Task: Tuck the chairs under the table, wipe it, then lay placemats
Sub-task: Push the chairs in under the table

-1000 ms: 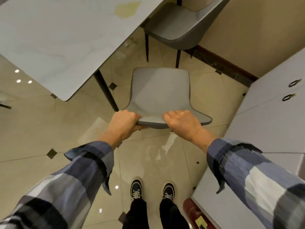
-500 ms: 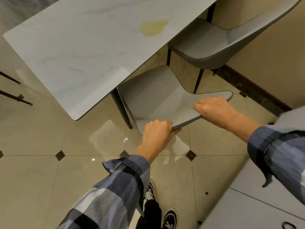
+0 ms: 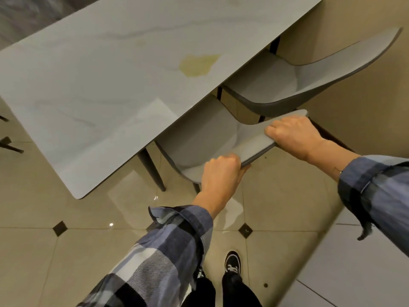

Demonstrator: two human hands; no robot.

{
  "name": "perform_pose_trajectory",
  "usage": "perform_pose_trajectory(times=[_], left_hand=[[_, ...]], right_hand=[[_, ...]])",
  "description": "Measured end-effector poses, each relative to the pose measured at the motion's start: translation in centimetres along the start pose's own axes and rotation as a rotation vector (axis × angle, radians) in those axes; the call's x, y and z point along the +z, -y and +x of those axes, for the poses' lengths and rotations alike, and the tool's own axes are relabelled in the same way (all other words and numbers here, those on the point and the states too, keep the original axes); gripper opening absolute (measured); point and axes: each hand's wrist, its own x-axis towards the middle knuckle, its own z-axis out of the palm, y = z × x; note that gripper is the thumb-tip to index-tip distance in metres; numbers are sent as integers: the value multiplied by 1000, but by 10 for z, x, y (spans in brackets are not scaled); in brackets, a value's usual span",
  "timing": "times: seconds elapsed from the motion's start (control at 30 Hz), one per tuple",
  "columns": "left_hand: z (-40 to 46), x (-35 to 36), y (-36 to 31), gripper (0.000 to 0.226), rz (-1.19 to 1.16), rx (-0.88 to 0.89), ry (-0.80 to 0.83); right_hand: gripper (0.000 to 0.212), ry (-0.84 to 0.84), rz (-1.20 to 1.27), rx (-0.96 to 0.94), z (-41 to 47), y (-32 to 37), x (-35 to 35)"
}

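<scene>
A grey chair [image 3: 205, 138] stands at the long edge of a pale marble table [image 3: 106, 85], its seat partly under the tabletop. My left hand [image 3: 221, 173] grips the left end of the chair's backrest top. My right hand [image 3: 290, 134] grips the right end of the same backrest. A yellowish stain [image 3: 198, 64] lies on the tabletop near that edge. A second grey chair [image 3: 298, 85] stands just beyond, also partly under the table.
A dark table leg [image 3: 152, 167] stands left of the held chair. A beige wall [image 3: 363, 103] with a dark skirting runs behind the chairs. A pale cabinet [image 3: 358, 269] is at my right. My feet [image 3: 232, 262] stand on glossy beige tiles.
The chair has turned and slid toward the table, its seat now further under the tabletop. Both hands stayed on the backrest and moved with it.
</scene>
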Motion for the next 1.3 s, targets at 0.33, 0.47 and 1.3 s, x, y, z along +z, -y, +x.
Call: perform_pose_trajectory(times=[0.33,0.47,1.3], left_hand=[[-15,36,-61,33,51,-231,156],[-7,43,-64,19,-31,-216,69],[-240,-202,248,60,-103,-491,549]], right_hand=[[33,138,10,-112,-27,-22,35],[31,165,-10,-96,-28,-27,31],[38,177,398,-242,91,307,-209]])
